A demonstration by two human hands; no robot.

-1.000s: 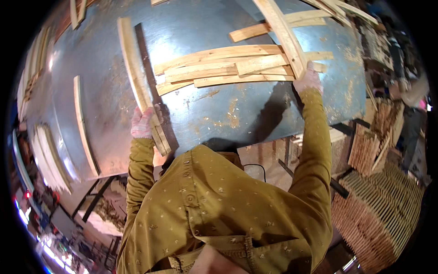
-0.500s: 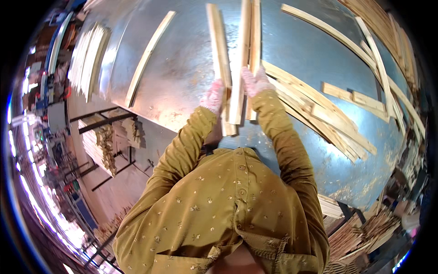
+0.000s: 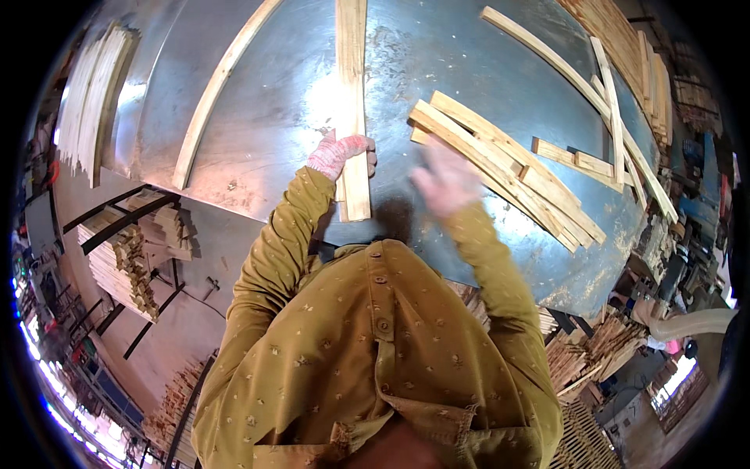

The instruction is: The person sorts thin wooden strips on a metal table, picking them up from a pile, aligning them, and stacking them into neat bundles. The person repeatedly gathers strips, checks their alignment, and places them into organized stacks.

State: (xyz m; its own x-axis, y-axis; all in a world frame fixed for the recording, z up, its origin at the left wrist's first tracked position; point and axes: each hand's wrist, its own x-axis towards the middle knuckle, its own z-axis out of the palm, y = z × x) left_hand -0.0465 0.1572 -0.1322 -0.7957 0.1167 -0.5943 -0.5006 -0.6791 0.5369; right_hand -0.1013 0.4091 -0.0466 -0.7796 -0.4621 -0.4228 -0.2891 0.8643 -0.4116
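My left hand (image 3: 341, 154), in a pink and white knitted glove, is closed around wooden strips (image 3: 353, 86) that lie lengthwise away from me on the metal table. At least two strips sit together in that grip, their near ends slightly offset. My right hand (image 3: 448, 178) is blurred by motion over the table, its thumb apart from the fingers and nothing visible in it. Just beyond and to the right of it lies a loose pile of wooden strips (image 3: 508, 168), slanting toward the near right.
One long strip (image 3: 215, 94) lies alone on the left of the metal table (image 3: 258, 125). A stack of strips (image 3: 94, 102) stands at the far left. More strips (image 3: 617, 117) cross at the right. Below the left edge, a black rack (image 3: 125, 223) holds stacked wood.
The strips that both hands held apart are now together in my left hand, farther left. My right hand has let go and moved right and nearer, toward the pile.
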